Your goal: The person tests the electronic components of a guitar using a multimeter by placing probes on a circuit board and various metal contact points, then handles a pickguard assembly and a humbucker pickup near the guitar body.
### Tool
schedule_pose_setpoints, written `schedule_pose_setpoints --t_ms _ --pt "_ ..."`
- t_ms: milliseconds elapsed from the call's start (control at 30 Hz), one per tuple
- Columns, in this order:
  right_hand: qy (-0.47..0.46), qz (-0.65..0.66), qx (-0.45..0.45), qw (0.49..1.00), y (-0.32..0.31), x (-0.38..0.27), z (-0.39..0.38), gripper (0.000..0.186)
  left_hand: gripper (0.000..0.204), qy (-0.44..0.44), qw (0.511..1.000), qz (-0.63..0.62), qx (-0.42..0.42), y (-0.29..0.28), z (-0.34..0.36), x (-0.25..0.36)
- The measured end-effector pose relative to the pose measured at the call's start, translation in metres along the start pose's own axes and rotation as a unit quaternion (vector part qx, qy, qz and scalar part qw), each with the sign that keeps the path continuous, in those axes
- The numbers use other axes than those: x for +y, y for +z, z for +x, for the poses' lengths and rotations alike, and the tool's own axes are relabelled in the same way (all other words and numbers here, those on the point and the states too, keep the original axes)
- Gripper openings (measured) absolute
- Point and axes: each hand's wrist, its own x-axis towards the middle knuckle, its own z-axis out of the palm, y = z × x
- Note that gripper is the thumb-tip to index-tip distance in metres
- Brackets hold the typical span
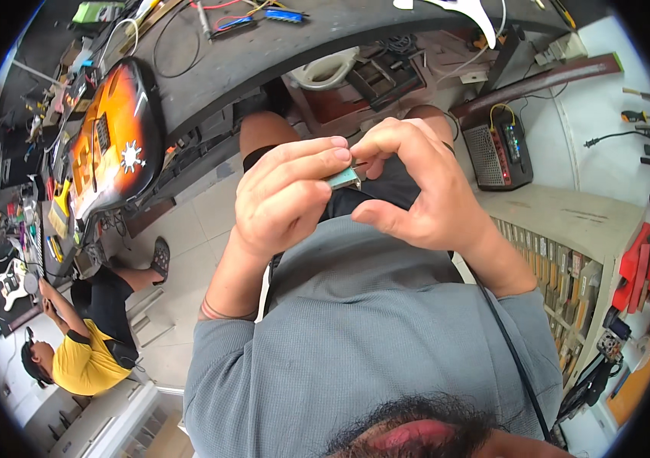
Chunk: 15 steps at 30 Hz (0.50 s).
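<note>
In front of my grey shirt, my left hand [287, 195] is closed round a small flat teal-green board [343, 179], pinched between fingers and thumb. Only one end of it shows, with a bit of metal at its edge; the rest is hidden by my fingers. My right hand [428, 187] is close beside it. Its index fingertip reaches the board's upper end, while the thumb stands well apart and the other fingers curl behind. A tiny dark piece by the right fingertips is too small to make out.
A dark workbench [264, 57] curves across the far side, with a sunburst electric guitar [115, 145] at left. Right of me stand a small amplifier [499, 156] and a drawer cabinet [577, 206]. A person in yellow [92, 359] sits at lower left.
</note>
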Motion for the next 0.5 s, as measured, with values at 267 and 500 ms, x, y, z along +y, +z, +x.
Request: schedule_pose_setpoints --t_ms 267,500 --pt "-0.006 -0.021 -0.038 0.999 0.033 -0.008 0.032 0.046 0.027 0.112 0.988 0.087 0.056 -0.029 -0.026 -0.017" --pt "-0.109 -0.069 -0.023 0.991 0.057 0.010 0.059 0.040 0.032 0.069 0.985 0.129 0.092 -0.052 -0.038 -0.028"
